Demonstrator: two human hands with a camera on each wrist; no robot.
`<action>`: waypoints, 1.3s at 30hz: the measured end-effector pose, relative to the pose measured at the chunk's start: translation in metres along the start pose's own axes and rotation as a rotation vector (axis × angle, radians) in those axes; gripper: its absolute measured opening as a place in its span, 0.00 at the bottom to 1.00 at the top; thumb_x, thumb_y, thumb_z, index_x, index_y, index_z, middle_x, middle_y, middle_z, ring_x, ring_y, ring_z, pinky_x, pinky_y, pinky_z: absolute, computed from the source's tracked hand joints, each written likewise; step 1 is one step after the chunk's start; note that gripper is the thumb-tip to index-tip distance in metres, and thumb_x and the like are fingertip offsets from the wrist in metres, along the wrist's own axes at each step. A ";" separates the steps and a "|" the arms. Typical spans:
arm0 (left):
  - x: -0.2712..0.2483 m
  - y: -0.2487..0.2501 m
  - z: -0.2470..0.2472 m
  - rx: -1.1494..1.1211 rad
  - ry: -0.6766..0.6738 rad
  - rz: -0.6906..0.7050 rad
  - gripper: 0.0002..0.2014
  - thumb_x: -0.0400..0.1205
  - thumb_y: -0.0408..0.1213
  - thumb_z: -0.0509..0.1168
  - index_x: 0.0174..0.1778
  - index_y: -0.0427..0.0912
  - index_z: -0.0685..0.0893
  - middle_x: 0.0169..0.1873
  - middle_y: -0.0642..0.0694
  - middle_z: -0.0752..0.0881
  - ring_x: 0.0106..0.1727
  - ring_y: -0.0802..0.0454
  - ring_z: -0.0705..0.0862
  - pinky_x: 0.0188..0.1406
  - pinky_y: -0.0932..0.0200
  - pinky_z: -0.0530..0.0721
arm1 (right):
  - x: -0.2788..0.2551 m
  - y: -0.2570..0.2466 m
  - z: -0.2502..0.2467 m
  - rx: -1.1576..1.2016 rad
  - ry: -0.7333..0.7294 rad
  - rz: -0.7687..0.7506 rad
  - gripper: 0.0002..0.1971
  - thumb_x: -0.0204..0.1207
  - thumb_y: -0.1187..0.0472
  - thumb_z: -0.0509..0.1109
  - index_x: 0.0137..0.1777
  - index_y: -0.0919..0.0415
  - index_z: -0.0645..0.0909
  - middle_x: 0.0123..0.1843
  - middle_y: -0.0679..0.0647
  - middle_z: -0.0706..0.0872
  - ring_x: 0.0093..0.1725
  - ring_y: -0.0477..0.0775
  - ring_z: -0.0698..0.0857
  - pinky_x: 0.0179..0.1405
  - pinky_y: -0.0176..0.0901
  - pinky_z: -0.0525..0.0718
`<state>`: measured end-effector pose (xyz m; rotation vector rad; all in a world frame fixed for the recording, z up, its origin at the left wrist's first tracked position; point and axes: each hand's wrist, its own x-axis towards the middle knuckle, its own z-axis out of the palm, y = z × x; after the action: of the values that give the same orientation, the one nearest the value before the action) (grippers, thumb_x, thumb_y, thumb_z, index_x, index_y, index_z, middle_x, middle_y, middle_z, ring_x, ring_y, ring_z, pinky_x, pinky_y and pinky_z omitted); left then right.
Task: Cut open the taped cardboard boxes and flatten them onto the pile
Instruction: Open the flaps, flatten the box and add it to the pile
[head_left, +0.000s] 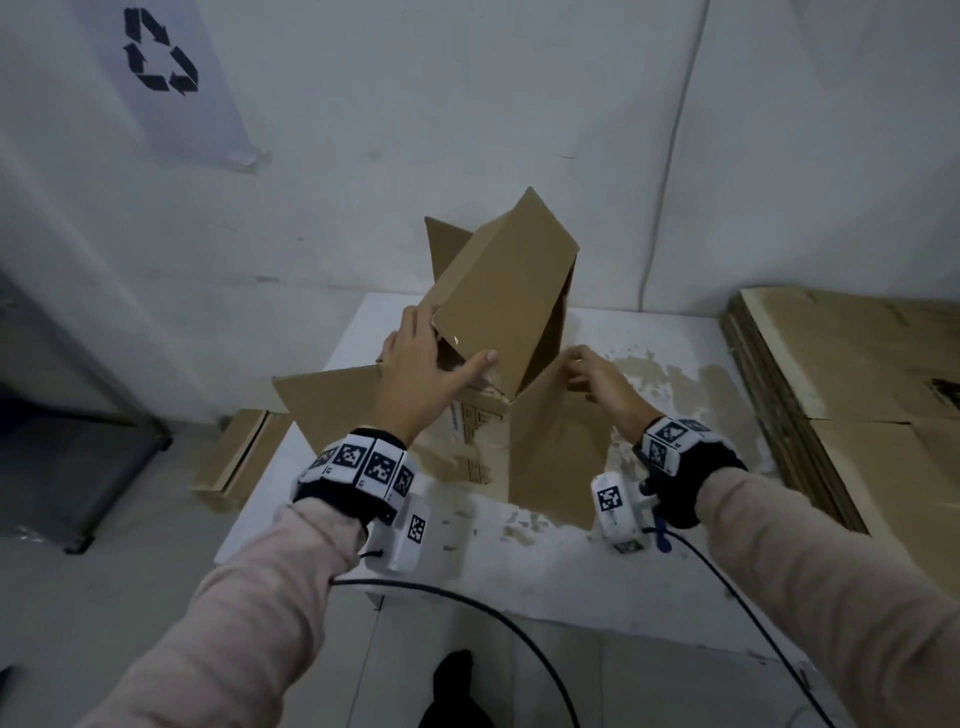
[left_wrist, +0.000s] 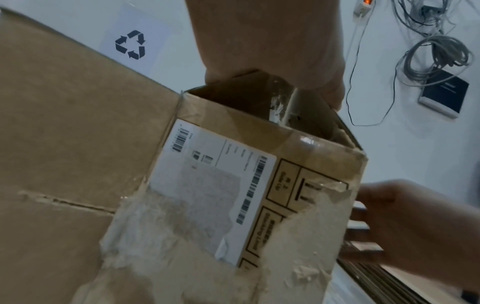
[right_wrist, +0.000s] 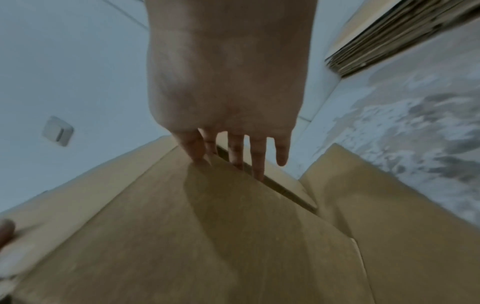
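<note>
A brown cardboard box (head_left: 498, 291) stands tilted on the white table (head_left: 519, 566), its flaps spread open; its near side shows a white shipping label (left_wrist: 221, 185) and torn paper. My left hand (head_left: 441, 345) grips the box's upper near corner, thumb on the outside and fingers over the rim; in the left wrist view this hand (left_wrist: 270, 67) reaches into the box's opening. My right hand (head_left: 579, 366) holds the top edge of the right-hand flap (head_left: 561, 447). Seen from the right wrist, its fingers (right_wrist: 257, 162) lie behind that edge and the thumb in front.
A pile of flattened cardboard (head_left: 857, 374) lies to the right of the table. A folded cardboard piece (head_left: 234, 462) sits on the floor at the left, beside a dark metal frame (head_left: 78, 467). A black cable (head_left: 493, 613) runs across the near table edge. The wall stands close behind.
</note>
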<state>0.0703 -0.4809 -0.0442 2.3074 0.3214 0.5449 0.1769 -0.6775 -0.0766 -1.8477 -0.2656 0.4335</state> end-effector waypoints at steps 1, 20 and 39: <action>0.003 0.001 0.000 -0.005 -0.006 -0.015 0.43 0.66 0.73 0.64 0.68 0.46 0.69 0.58 0.50 0.73 0.64 0.44 0.74 0.66 0.36 0.75 | -0.004 0.004 -0.010 0.050 0.030 0.017 0.11 0.87 0.60 0.54 0.55 0.61 0.77 0.54 0.58 0.80 0.49 0.55 0.81 0.44 0.35 0.77; -0.010 0.007 -0.023 0.251 -0.453 0.084 0.48 0.55 0.75 0.72 0.71 0.79 0.58 0.68 0.43 0.66 0.68 0.40 0.75 0.72 0.37 0.71 | -0.035 0.021 0.065 -0.411 -0.190 -0.224 0.33 0.54 0.28 0.76 0.50 0.52 0.86 0.44 0.47 0.90 0.43 0.48 0.89 0.44 0.51 0.89; -0.016 -0.021 -0.030 0.507 -0.338 0.415 0.54 0.56 0.57 0.82 0.74 0.64 0.59 0.48 0.40 0.72 0.52 0.47 0.64 0.60 0.31 0.73 | 0.084 -0.019 -0.011 -0.411 0.247 0.038 0.28 0.82 0.58 0.62 0.79 0.64 0.58 0.68 0.67 0.78 0.64 0.68 0.80 0.60 0.50 0.77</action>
<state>0.0402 -0.4542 -0.0442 2.9273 -0.2178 0.2745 0.2579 -0.6483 -0.0697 -2.2884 -0.1576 0.1791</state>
